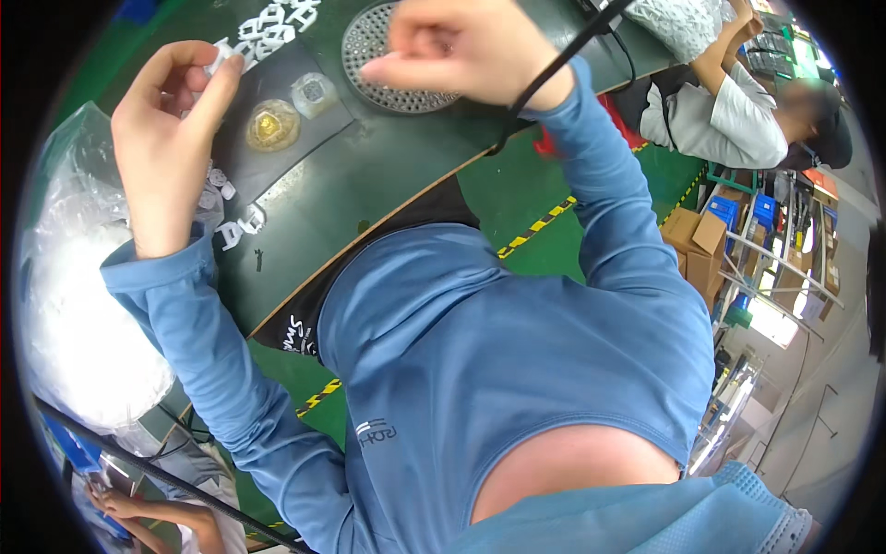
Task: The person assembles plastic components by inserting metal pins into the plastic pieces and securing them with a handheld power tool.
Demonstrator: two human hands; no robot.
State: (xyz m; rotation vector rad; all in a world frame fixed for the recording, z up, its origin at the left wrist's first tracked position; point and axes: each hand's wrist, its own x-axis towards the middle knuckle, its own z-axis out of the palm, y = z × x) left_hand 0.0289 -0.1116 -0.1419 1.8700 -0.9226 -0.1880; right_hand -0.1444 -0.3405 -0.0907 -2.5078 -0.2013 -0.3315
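Note:
Between the thumb and fingers of my left hand is a small white plastic part, held above the left side of a dark mat. My right hand is over a round grey perforated tray, its fingers curled in and slightly blurred. Whatever those fingers pinch, if anything, is too small to make out. On the mat lie a round clear piece with a yellow centre and a clear piece with a greyish middle. Several white plastic parts are heaped beyond the mat.
A large clear plastic bag bulges left of my arm. More white parts lie near my left wrist on the green table. A black cable crosses by my right wrist. Co-workers sit at far right and lower left.

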